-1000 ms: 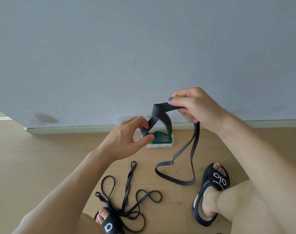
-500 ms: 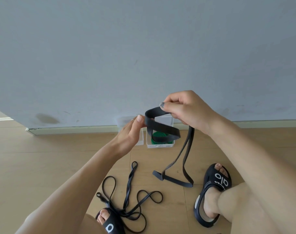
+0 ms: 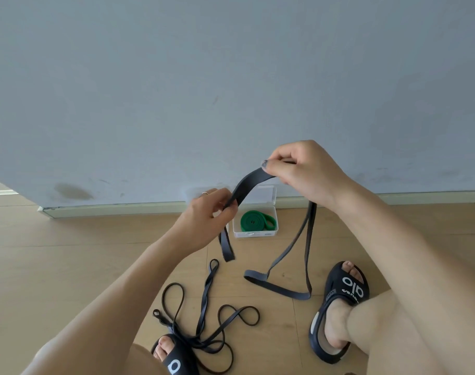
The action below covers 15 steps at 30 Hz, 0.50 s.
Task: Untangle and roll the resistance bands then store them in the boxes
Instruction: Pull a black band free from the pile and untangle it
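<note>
I hold a wide dark grey resistance band [image 3: 248, 184] between both hands above the floor. My right hand [image 3: 301, 169] pinches its upper part; two long strands hang from that hand down to a loop lying on the floor. My left hand [image 3: 209, 215] pinches the band lower left, and a short folded end dangles below it. Behind the band an open white box [image 3: 255, 234] holds a rolled green band [image 3: 254, 220]. A second clear box [image 3: 195, 192] stands to its left, mostly hidden by my left hand. Thin black bands [image 3: 204, 318] lie tangled on the floor.
The grey wall and its baseboard [image 3: 109, 209] run right behind the boxes. My feet in black slides rest on the wooden floor, the right one [image 3: 339, 307] beside the hanging loop, the left one [image 3: 174, 358] under the tangled thin bands.
The loop I held has opened out: my hands have moved apart, stretching a straight span of the grey band between them, and a short end now hangs below my left hand.
</note>
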{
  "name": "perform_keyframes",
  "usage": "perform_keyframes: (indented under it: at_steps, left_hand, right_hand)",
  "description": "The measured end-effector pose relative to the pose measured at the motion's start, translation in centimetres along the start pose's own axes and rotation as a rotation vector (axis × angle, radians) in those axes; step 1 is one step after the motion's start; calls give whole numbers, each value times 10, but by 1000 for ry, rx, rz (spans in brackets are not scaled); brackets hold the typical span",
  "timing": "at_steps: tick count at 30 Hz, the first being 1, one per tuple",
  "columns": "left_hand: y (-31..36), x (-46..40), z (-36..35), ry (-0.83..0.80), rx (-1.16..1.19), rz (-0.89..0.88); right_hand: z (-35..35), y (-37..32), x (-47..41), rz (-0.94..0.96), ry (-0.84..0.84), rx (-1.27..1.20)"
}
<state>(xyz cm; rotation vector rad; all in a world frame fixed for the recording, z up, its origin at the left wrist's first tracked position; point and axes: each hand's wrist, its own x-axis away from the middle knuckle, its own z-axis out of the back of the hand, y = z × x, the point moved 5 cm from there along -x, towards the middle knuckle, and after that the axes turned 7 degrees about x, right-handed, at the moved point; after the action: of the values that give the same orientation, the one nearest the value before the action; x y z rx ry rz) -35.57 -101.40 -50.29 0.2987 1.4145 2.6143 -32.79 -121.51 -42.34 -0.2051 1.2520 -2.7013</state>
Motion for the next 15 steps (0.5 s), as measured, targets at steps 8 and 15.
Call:
perform_keyframes:
  at_steps: [8,15]
  left_hand:
    - [-22,9,16,-243,-42,105]
    - [-30,15,22,-267,26,148]
  right_hand:
    - [21,19,-4,-77,88,33]
    - [42,35,-8,-178,187,-73]
